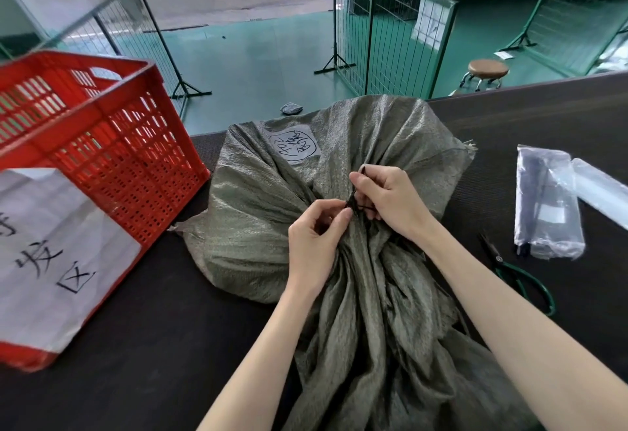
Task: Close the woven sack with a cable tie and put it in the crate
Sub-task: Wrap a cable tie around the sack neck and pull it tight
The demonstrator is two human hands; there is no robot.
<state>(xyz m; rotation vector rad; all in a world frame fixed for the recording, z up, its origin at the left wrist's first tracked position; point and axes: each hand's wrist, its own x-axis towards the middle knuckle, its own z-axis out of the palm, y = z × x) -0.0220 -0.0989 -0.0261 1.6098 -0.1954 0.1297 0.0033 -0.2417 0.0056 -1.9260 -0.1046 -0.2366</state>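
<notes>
A grey-green woven sack (pixel 258 213) lies on the dark table, its neck gathered toward me. A thin black cable tie (pixel 354 200) is wrapped around the bunched neck. My left hand (pixel 314 243) pinches the tie at its head from the left. My right hand (pixel 387 198) holds the tie's free tail, which sticks up past my thumb. Both hands rest on the gathered fabric. The red slatted plastic crate (pixel 112 145) stands at the left, beside the sack, with a white handwritten paper label on its front.
A clear plastic bag of black cable ties (pixel 543 206) lies at the right, with green-handled scissors (pixel 520 274) just in front of it. Beyond the table edge are green floor, wire mesh fence panels (pixel 384 29) and a round stool (pixel 487 70).
</notes>
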